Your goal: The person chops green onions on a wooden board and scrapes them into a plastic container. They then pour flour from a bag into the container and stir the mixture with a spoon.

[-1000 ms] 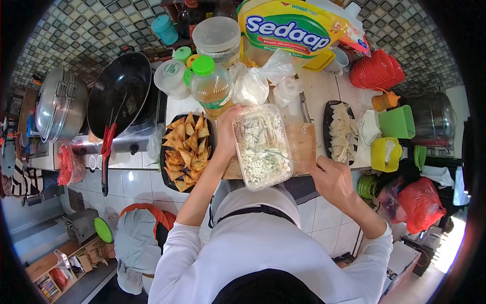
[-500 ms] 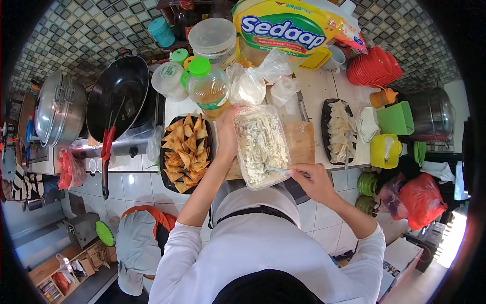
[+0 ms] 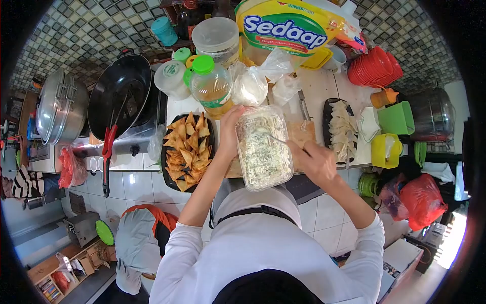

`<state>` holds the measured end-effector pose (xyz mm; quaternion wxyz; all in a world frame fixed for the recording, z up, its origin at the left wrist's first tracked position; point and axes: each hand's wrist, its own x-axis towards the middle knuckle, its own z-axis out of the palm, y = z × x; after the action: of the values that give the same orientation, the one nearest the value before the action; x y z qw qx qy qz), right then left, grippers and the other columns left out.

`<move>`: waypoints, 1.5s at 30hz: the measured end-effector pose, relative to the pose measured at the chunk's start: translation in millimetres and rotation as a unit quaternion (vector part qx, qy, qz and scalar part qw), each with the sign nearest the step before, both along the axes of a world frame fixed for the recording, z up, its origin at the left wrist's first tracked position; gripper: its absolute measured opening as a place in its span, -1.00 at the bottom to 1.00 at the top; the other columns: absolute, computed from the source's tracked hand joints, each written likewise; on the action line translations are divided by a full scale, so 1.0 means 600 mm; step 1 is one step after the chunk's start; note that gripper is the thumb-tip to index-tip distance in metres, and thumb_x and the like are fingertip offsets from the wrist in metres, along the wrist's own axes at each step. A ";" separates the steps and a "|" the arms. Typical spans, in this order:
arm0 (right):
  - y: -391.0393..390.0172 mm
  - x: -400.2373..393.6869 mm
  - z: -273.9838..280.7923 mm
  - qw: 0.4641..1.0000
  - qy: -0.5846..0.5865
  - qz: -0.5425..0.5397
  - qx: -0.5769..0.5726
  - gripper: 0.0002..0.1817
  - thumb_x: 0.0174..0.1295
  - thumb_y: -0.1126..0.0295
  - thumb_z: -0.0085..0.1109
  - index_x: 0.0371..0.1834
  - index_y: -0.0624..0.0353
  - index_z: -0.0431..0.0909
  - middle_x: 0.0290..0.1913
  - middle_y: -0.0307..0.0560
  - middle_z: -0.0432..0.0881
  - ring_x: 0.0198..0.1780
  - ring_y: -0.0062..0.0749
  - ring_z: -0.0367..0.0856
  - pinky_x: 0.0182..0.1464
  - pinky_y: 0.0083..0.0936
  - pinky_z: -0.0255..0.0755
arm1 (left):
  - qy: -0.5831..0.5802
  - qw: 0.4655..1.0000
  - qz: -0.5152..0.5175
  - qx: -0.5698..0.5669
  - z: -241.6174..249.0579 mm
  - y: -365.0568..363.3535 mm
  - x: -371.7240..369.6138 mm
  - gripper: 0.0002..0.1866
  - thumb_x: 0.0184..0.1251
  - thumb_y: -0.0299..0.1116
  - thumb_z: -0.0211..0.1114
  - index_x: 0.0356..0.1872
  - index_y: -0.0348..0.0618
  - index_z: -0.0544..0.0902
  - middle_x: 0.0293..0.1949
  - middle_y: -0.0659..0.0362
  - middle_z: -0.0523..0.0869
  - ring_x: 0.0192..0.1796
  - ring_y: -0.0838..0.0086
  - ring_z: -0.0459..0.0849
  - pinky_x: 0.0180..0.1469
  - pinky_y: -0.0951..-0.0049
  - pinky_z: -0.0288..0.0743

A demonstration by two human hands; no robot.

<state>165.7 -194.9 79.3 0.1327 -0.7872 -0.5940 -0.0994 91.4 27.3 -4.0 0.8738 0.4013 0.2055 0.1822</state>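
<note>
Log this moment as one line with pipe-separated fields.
left hand: holds clear container by its side | right hand: grips utensil, end in pale mixture | nearby: fried triangles, pale dumplings

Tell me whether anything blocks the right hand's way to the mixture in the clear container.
Nothing visible does. The right hand holds a metal utensil that reaches into the pale mixture through the clear container's open top. The left hand grips the left side, off that path.

Tub (image 3: 247, 178) blocks centre; bottle (image 3: 211, 88), plastic bags (image 3: 250, 87) crowd upper centre; narrow gap right of centre between board (image 3: 304, 129), black plate (image 3: 327, 119).
</note>
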 end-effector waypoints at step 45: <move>-0.073 -0.063 0.043 0.975 0.138 -0.092 -0.149 -0.44 -0.06 0.65 0.08 0.10 0.02 0.54 -0.29 -0.07 0.51 -0.48 -0.19 0.57 -0.50 -0.36 0.49 | 0.021 0.999 0.031 -0.025 0.023 -0.004 0.001 -0.66 0.34 -0.23 0.05 -0.22 -0.38 0.61 -0.26 0.11 0.66 -0.21 0.48 0.61 -0.05 0.50 0.43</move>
<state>128.0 -238.6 104.9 0.0848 -0.8555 -0.5032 0.0879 92.0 25.2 9.6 0.8727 0.3769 0.2410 0.1958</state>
